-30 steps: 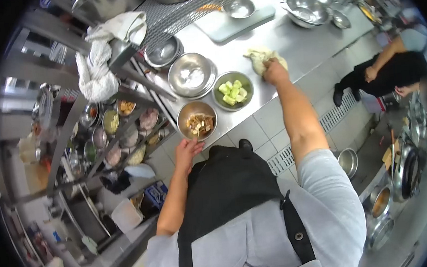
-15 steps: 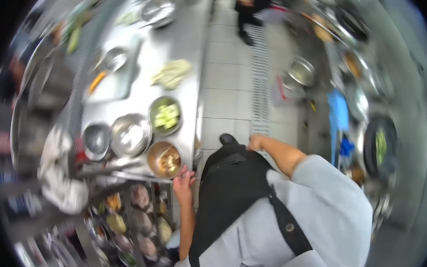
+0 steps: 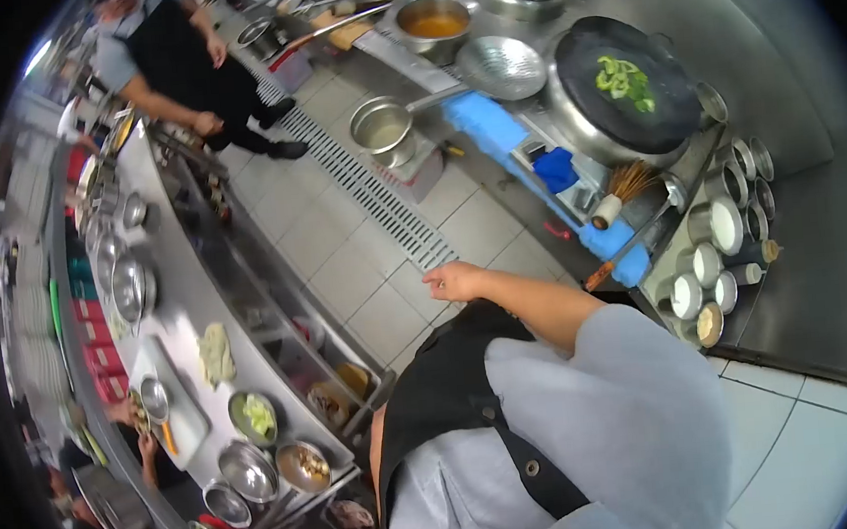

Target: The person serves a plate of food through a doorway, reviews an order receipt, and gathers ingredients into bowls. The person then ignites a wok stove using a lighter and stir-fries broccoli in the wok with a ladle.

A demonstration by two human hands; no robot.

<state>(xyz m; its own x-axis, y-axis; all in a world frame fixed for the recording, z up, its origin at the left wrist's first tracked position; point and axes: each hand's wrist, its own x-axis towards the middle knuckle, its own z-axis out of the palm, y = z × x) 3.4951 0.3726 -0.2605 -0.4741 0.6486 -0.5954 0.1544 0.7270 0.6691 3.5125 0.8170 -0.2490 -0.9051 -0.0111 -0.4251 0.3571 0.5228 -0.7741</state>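
My right hand (image 3: pixel 455 282) hangs over the tiled floor before my apron. Its fingers are curled in, and I see nothing in them. My left hand is out of sight; only a strip of that arm shows beside the apron. On the steel counter to my left stand a bowl of chopped food (image 3: pixel 303 467), a bowl of pale green pieces (image 3: pixel 253 417) and a shiny steel bowl (image 3: pixel 249 469). To my right, a wok (image 3: pixel 628 84) holds sliced green peppers (image 3: pixel 625 83), and a bamboo brush (image 3: pixel 628 189) lies at the stove's edge.
A floor drain grate (image 3: pixel 357 175) runs along the aisle. A pot (image 3: pixel 382 133) stands on a box there. Beyond it stands a person in a black apron (image 3: pixel 179 60). Several seasoning cups (image 3: pixel 727 226) line the stove side. A ladle handle (image 3: pixel 601 275) sticks out over the edge.
My view has swung right toward the stove, and the counter has shifted left and down. My left hand, earlier at the rim of the chopped-food bowl, has left the view.
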